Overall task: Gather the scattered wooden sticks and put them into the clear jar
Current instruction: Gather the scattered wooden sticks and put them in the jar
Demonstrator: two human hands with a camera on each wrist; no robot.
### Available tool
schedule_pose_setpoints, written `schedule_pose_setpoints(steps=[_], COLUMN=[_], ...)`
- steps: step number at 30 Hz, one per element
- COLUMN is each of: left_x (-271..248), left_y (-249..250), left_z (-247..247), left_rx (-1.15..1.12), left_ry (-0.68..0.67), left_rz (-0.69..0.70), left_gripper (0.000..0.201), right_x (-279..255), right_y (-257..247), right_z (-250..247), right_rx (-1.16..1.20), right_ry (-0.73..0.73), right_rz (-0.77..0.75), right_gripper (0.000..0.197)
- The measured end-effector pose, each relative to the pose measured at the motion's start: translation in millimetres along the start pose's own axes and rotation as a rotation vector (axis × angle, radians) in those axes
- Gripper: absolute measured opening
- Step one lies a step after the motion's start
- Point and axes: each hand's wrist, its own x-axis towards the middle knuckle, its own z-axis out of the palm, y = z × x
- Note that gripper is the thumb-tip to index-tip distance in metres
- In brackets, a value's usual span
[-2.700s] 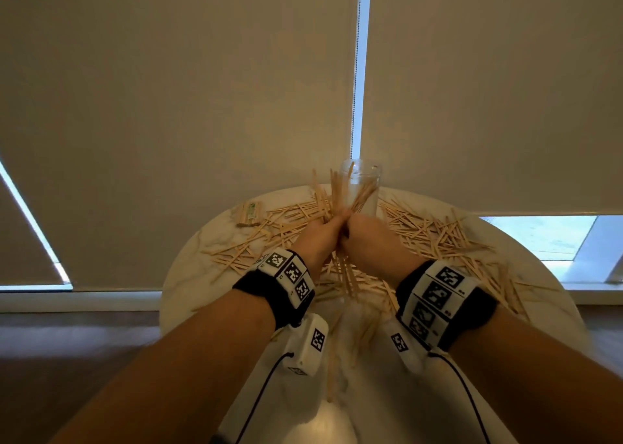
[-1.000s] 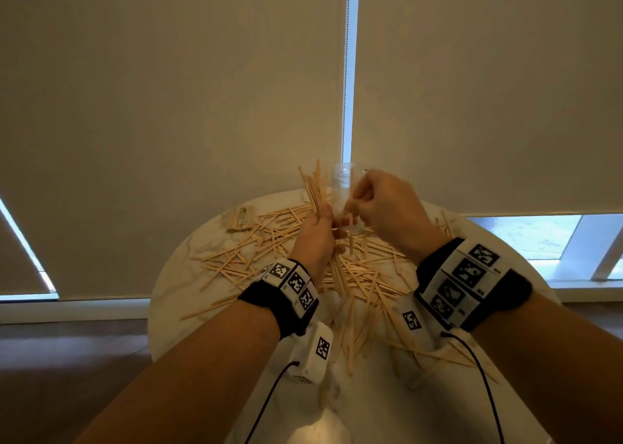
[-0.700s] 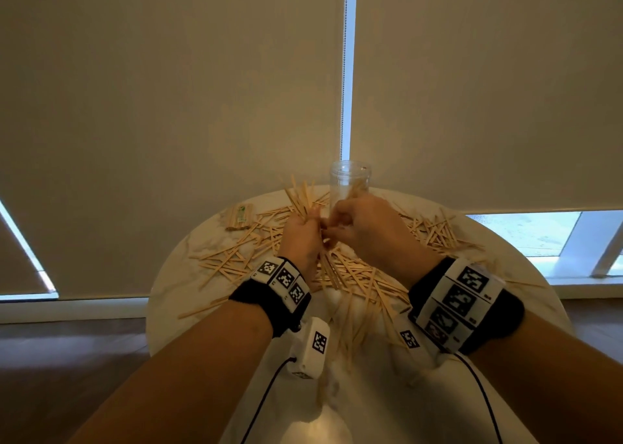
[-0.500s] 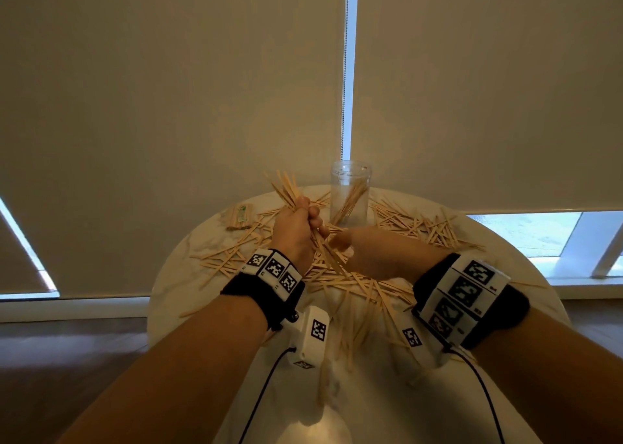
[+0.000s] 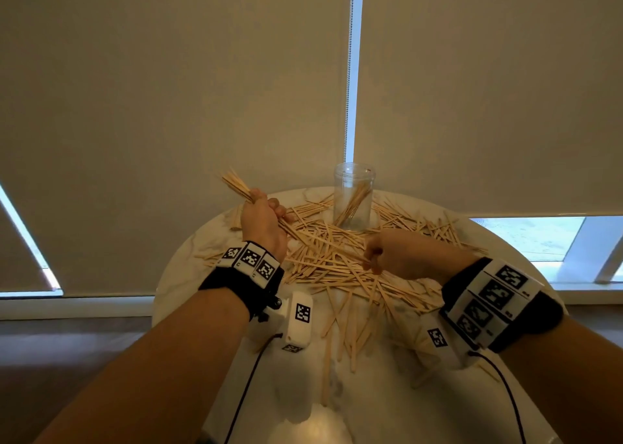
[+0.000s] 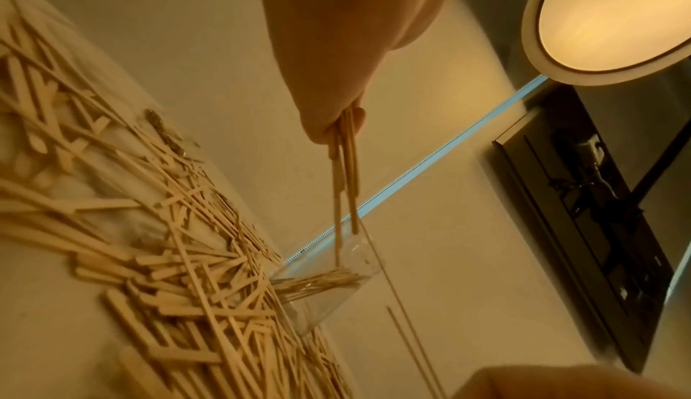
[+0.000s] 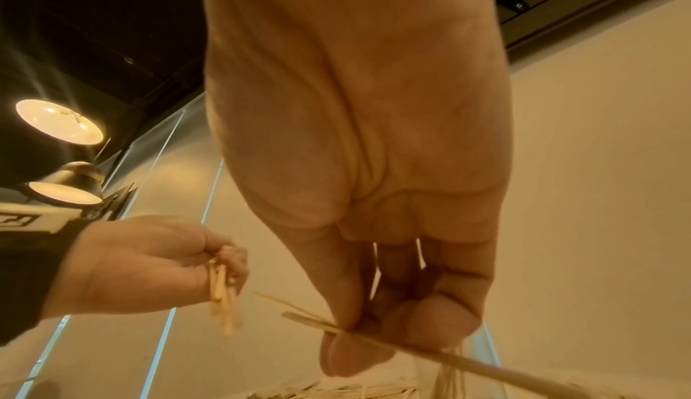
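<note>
Both my hands are busy with wooden sticks at the marble table.

My left hand [image 5: 261, 221] is closed in a fist round a bundle of sticks [image 5: 236, 184], lifted above the table's far left part; the bundle fans out past my knuckles toward the blind [image 5: 168, 89], and its other end pokes out below my palm. My right hand [image 5: 401, 256] sits low over the middle of the pile, thumb and fingertips [image 7: 359, 349] pinching a few thin sticks [image 7: 430, 355] from the heap. The scattered sticks [image 5: 337, 265] lie criss-crossed over the round table [image 5: 387, 393], thickest between my wrists and the jar. The clear jar [image 5: 353, 195] stands upright at the far edge, just beyond the pile, with a small bunch of sticks leaning inside it.
</note>
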Motion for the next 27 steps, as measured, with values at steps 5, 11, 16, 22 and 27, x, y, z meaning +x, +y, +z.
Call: schedule_pose_setpoints(steps=[5, 11, 16, 22, 27], left_x=[-2.9, -33.8, -34.5, -18.7, -31.8], left_y=[-8.4, -39.6, -34.8, -11.9, -20.7], left_z=[-8.0, 5.1, 17.9, 6.0, 0.4], left_rx=[0.251, 0.566, 0.508, 0.244, 0.398], left_ry=[0.004, -0.272, -0.214, -0.072, -0.205], left_rz=[0.047, -0.015, 0.042, 0.028, -0.03], left_gripper=[0.029, 0.045, 0.041, 0.033, 0.038], right_x=[-0.9, -1.3, -2.2, -9.5, 0.8], right_y=[8.4, -26.1, -35.4, -19.6, -16.7], right_z=[-14.0, -3.7, 7.4, 3.0, -7.1], right_rx=[0.123, 0.252, 0.187, 0.083, 0.282], right_ry=[0.164, 0.235, 0.202, 0.13, 0.381], right_rz=[0.075, -0.095, -0.161, -0.117, -0.1], right_gripper=[0.021, 0.019, 0.02, 0.016, 0.014])
